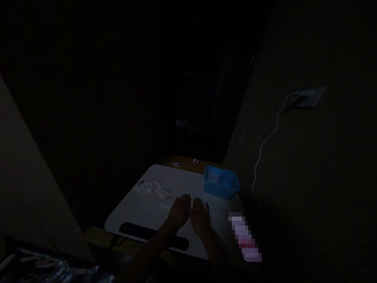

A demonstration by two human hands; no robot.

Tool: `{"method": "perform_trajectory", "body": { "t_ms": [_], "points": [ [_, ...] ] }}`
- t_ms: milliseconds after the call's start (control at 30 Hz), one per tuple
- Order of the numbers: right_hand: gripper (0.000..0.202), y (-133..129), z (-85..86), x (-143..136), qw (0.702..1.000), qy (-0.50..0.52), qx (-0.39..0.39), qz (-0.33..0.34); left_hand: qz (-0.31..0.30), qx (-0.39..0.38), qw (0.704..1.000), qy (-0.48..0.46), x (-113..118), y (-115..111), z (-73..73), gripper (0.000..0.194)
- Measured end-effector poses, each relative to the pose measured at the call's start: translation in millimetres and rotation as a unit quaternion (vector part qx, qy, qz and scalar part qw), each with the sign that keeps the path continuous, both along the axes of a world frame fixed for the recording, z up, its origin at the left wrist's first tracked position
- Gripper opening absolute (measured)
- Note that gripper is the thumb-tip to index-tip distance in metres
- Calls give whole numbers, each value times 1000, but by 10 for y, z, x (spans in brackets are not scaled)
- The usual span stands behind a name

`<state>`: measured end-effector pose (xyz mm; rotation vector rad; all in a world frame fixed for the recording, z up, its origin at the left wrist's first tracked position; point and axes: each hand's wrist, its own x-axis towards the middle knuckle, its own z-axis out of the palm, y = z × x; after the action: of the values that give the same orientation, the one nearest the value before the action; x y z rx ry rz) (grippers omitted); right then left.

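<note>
Both hands rest side by side on a low white table [132,208] in dim light. My left hand [180,209] lies palm down with its fingers stretched forward. Close to its right, my right hand [200,214] is also palm down, fingers extended and slightly apart. A faint pale patch shows on the tabletop around the fingertips; what it is cannot be made out. A crumpled whitish cloth or bag [153,188] lies to the left of the hands. Behind them to the right stands a blue plastic basin [220,192] with something pale inside.
A black strip [138,231] runs along the table's near edge. A pixelated pinkish object [245,237] is at the right. Beyond the table lie a small red-and-white item [196,161] and a scrap [176,165]. A white cable [260,151] hangs from a wall socket.
</note>
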<state>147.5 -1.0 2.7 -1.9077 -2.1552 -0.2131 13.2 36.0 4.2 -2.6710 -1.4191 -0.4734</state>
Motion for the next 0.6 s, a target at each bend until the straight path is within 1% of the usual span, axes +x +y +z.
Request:
{"method": "perform_trajectory", "body": {
  "t_ms": [67, 133, 233, 333, 500, 600],
  "points": [
    [47, 17, -1, -52, 999, 7, -31, 17, -11, -35, 999, 13, 119, -17, -34, 46],
    [47, 21, -9, -54, 999, 15, -43, 18, -7, -54, 998, 24, 158, -28, -57, 46],
    [47, 15, -24, -28, 999, 25, -32, 8, -10, -60, 998, 30, 129, -35, -56, 46],
    [47, 12, -33, 19, 999, 27, -25, -8, -12, -50, 998, 29, 95, -33, -44, 46],
    [49, -4, -39, 281, 999, 15, -4, -42, -12, -34, 999, 36, 110, -33, -61, 46],
    [48, -19, -46, 452, 998, 4, 12, -63, -3, -29, 999, 21, 136, -52, -74, 45]
  ]
}}
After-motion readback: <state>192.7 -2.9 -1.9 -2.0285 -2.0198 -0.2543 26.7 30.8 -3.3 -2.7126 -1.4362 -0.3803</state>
